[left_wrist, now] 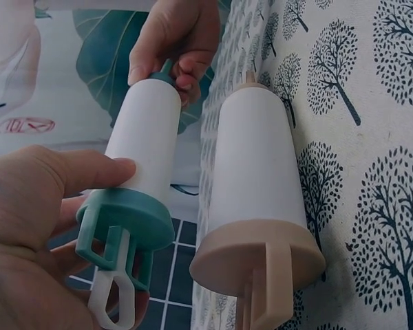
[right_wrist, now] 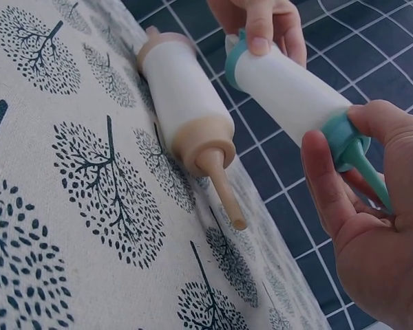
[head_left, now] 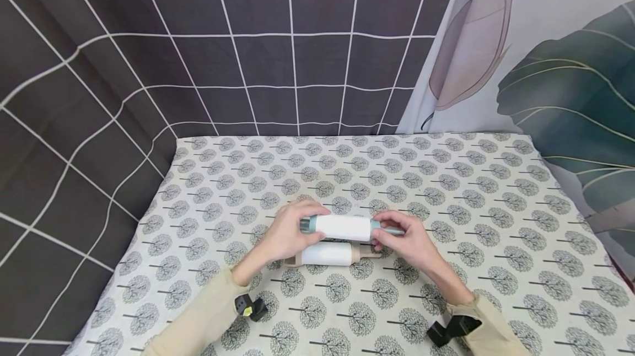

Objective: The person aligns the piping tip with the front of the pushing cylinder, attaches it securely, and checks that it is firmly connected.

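My left hand point(head_left: 289, 232) holds one end of a white cylinder with teal ends point(head_left: 349, 228), its thumb lying along the white barrel. At the other end, my right hand point(head_left: 410, 239) pinches the teal collar point(right_wrist: 341, 130), from which a thin tapered stem point(right_wrist: 372, 175) sticks out. Teal loops and a pale translucent ring point(left_wrist: 112, 299) show at the left end. Just on the near side, a matching white cylinder with beige ends point(head_left: 326, 254) lies on its side on the cloth, its beige stem point(right_wrist: 224, 192) pointing right. Neither hand grips it.
A cloth with a tree print point(head_left: 347, 301) covers the table. Behind it and at the left hangs a dark curtain with a white grid point(head_left: 263, 58). A pale curtain with large leaves point(head_left: 570, 91) hangs at the right. Black wrist cameras point(head_left: 250, 306) are worn over beige sleeves.
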### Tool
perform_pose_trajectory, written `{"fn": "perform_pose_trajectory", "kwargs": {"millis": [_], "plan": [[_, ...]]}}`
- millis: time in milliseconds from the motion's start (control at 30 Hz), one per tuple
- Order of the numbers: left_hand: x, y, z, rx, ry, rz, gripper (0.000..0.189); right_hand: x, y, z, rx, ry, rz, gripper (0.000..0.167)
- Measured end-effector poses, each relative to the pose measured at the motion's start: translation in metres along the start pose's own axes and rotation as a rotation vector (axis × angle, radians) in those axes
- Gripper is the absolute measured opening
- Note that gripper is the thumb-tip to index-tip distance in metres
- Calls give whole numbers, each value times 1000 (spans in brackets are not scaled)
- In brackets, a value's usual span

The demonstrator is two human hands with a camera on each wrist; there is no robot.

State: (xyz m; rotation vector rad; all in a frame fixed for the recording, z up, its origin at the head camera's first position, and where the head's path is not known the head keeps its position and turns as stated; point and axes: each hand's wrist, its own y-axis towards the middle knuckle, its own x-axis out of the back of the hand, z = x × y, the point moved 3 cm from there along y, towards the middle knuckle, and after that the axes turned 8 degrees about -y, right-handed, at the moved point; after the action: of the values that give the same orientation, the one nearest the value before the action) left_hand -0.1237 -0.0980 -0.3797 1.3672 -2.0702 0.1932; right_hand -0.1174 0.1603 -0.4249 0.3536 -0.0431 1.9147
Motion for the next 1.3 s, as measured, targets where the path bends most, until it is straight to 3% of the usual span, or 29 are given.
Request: {"fn": "perform_pose_trajectory", "kwargs": {"millis": [133, 633, 833, 1067, 1167, 1300], "plan": [[0, -1, 0, -1, 4, -1, 45, 0, 0, -1, 0, 7, 3, 27], [-1, -1, -1, 6, -6, -5, 45, -1, -3, 0, -145, 7, -19, 32], [-2, -1, 1, 14, -15, -3, 45, 0, -2, -1, -165, -3, -13, 33], [-2, -1, 2, 4, -45, -5, 45, 2, -5, 0, -222, 59, 1, 39], [-2, -1, 1, 5, -52, -5, 46, 3, -6, 0, -186, 45, 6, 42], [-3, 0, 3, 6, -61, -1, 46, 4, -7, 0, -38, -16, -3, 44]]}}
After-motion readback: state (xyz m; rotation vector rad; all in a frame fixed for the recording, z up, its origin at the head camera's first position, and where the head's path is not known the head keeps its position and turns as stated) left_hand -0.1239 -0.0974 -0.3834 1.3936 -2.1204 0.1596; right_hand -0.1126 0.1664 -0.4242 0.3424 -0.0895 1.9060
